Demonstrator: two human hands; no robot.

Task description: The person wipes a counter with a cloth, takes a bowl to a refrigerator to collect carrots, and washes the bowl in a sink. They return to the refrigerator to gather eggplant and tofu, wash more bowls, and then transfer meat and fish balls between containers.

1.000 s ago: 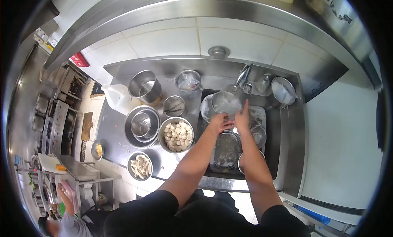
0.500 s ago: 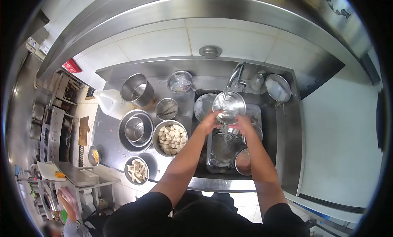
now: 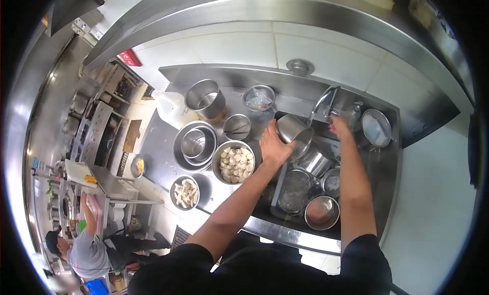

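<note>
My left hand [image 3: 276, 147] grips a stainless steel pot [image 3: 291, 129], fingers along its outer side. The pot is tilted on its side above the sink, its mouth turned right and downward. At the back of the sink my right hand [image 3: 340, 127] is closed at the faucet handle [image 3: 333, 112], beside the curved faucet [image 3: 320, 102]. Below the hands, the sink [image 3: 265, 201] holds a rectangular metal tray [image 3: 276, 206] with water in it, a metal pot [image 3: 317, 163] lying over, and a round pot [image 3: 322, 213] near the front right.
Left on the steel counter are a bowl of round white pieces [image 3: 235, 163], a bowl of pale strips [image 3: 185, 192], nested bowls [image 3: 194, 145], a tall pot [image 3: 205, 99] and a plastic jug [image 3: 170, 109]. A strainer [image 3: 376, 128] sits right. Another person [image 3: 91, 254] works far left.
My right hand has left the metal vessel and moved to the faucet handle. The left hand has tilted the vessel sideways. The water stream no longer shows. The view has shifted.
</note>
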